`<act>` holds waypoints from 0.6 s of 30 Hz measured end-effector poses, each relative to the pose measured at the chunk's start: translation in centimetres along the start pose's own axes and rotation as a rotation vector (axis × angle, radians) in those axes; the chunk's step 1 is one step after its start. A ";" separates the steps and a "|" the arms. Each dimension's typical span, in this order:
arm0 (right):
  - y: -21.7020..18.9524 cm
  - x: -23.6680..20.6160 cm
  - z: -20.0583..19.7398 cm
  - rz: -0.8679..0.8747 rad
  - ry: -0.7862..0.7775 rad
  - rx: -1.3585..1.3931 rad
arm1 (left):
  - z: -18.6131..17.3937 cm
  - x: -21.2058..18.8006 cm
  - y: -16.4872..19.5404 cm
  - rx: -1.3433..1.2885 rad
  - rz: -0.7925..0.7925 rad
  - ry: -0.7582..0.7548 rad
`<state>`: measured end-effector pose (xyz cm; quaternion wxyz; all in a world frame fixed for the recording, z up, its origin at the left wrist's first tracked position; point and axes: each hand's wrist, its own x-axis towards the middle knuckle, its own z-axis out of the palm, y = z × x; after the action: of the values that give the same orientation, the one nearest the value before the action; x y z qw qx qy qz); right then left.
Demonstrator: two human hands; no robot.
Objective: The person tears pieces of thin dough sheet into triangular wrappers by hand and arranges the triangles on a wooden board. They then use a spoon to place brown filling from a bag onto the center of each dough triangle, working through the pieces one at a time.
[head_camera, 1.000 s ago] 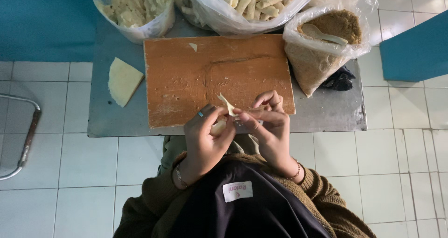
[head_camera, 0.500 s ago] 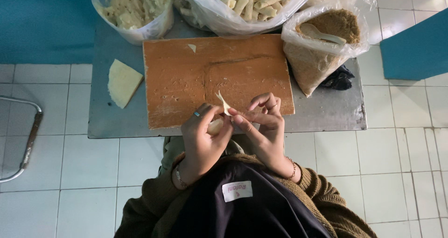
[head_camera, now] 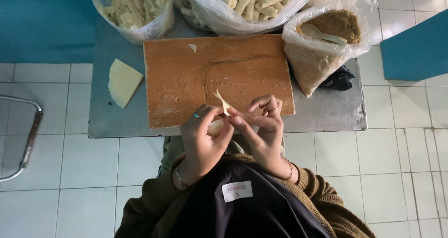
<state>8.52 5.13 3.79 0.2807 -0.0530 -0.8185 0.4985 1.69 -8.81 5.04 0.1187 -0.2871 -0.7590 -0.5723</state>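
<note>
My left hand and my right hand meet just in front of the near edge of an orange wooden board. Between the fingers of both is a small pale dough wrapper, folded, with one pointed corner sticking up. My left hand cups its lower part; my right thumb and forefinger pinch it from the right. A ring with a blue stone is on my left hand, and a bracelet is on each wrist.
The board lies on a small grey metal table. A stack of wedge-shaped wrappers sits at left. At the back stand plastic bags: pale pieces, rolled pieces, and brown filling with a spoon. White tiled floor surrounds.
Both hands stay in place at the board's edge; the fingers have shifted slightly around the wrapper, and its pointed corner still sticks up.
</note>
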 end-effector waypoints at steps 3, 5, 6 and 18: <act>-0.2 -0.1 0.3 -0.110 0.053 -0.133 | 0.0 -0.1 -0.2 0.018 0.017 0.027; -0.1 -0.1 0.2 -0.123 0.060 -0.166 | -0.1 -0.1 -0.2 0.011 0.016 0.024; 0.0 -0.1 0.1 -0.080 0.033 -0.125 | -0.1 0.0 -0.2 0.003 0.008 0.012; 0.5 0.7 -1.0 0.241 -0.078 0.287 | -0.5 0.6 0.8 -0.096 -0.009 -0.064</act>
<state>8.40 6.43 4.01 0.1916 -0.0907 -0.7371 0.6416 1.54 -8.93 6.14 0.0778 -0.3071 -0.7354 -0.5991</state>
